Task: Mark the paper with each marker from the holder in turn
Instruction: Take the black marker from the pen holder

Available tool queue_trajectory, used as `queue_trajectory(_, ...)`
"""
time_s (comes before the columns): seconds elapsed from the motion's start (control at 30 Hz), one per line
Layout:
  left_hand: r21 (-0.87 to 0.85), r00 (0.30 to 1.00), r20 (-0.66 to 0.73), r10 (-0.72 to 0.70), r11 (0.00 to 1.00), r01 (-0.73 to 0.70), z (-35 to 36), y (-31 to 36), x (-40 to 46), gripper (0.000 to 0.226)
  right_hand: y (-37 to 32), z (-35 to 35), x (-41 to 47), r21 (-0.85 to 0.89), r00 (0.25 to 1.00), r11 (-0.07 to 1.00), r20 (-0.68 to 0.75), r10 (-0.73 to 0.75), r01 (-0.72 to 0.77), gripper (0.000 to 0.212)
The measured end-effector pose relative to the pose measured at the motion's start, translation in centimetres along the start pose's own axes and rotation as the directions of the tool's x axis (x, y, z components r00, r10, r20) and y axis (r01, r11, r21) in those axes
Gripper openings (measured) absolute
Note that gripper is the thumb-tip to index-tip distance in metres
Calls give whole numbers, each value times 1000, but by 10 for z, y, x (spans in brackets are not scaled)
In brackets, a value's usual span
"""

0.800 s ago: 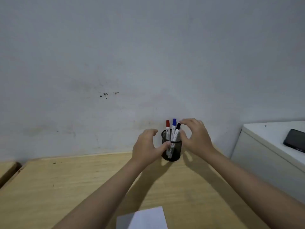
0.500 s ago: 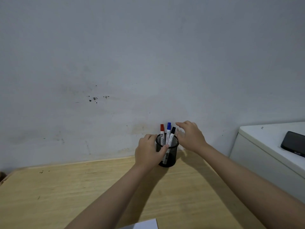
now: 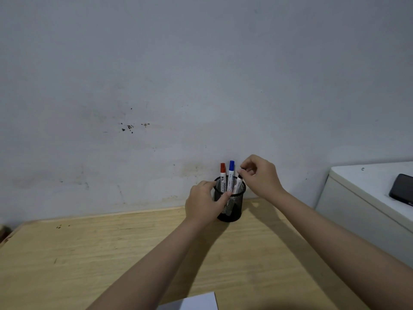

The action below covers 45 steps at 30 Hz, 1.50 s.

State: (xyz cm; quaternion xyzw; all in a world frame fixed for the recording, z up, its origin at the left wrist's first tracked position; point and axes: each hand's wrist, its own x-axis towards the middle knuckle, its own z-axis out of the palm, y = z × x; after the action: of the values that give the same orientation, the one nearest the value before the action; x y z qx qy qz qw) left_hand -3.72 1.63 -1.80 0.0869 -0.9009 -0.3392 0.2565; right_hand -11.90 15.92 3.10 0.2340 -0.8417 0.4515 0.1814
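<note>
Since the earlier frame the right hand [image 3: 260,175] has gone from spread fingers beside the markers to a pinch on the cap of the black marker [image 3: 238,184], while the left hand [image 3: 204,203] has stayed curled around the holder [image 3: 231,203].

Nearest the camera, only a corner of the paper [image 3: 194,303] shows at the bottom edge of the wooden table [image 3: 89,253], unmarked as far as can be seen. Both forearms reach away from it. The left hand steadies the mesh holder near the table's far edge by the wall; the right thumb and forefinger are closed on the black marker's top. The red marker [image 3: 222,175] and blue marker [image 3: 231,173] stand untouched beside it.

This looks like the first pick. The next move calls for lifting the black marker straight up, clear of the other two, uncapping it and bringing it back to the paper.
</note>
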Motion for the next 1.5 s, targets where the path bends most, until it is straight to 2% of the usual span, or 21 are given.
queue_trajectory(0.17,-35,991,132,-32,999,37,-12,10,-1,53,-31,-32,-13,18,963,977,-179,-204,210,10)
queue_trajectory(0.23,-111,993,108,-43,992,55,-20,16,-7,53,-42,-45,-25,41,933,969,-282,-223,244,7)
queue_trajectory(0.3,-231,999,14,-31,972,34,-30,25,-18,45,-50,-52,-43,114,924,972,-348,-156,207,4)
queue_trajectory(0.4,-456,995,-96,-10,889,-35,-45,39,-40,19,-57,-49,-73,315,931,946,-364,41,81,3)
queue_trajectory(0.5,-642,996,-84,-35,766,-27,-58,48,-63,21,-68,-37,-108,504,942,864,-291,170,-1,5)
queue_trajectory(0.63,-749,991,-89,-102,662,1,-72,48,-85,16,-78,-16,-148,662,960,746,-156,231,-72,7)
queue_trajectory(0.73,-734,984,-123,-127,680,-4,-85,43,-98,19,-86,-4,-165,706,972,695,-36,230,-139,8)
queue_trajectory(0.83,-694,986,-127,-112,720,-7,-103,35,-106,18,-92,2,-171,684,978,707,46,205,-180,12)
queue_trajectory(0.93,-636,994,-104,-26,770,-47,-121,29,-113,16,-101,0,-163,674,975,715,36,220,-187,7)
queue_trajectory(1.07,-509,997,-27,66,858,-71,-136,25,-120,9,-122,-6,-149,631,991,766,45,123,-123,10)
queue_trajectory(1.13,-504,997,-1,74,862,-65,-140,24,-122,11,-131,-5,-144,606,992,785,63,107,-124,12)
queue_trajectory(1.3,-513,998,9,66,857,-52,-147,20,-125,8,-137,2,-139,569,969,784,133,210,-248,28)
queue_trajectory(1.4,-511,997,8,74,858,-59,-146,19,-129,6,-138,5,-143,546,960,790,194,203,-278,24)
queue_trajectory(1.5,-506,999,3,53,862,-44,-145,15,-135,8,-137,4,-146,551,967,794,157,203,-256,27)
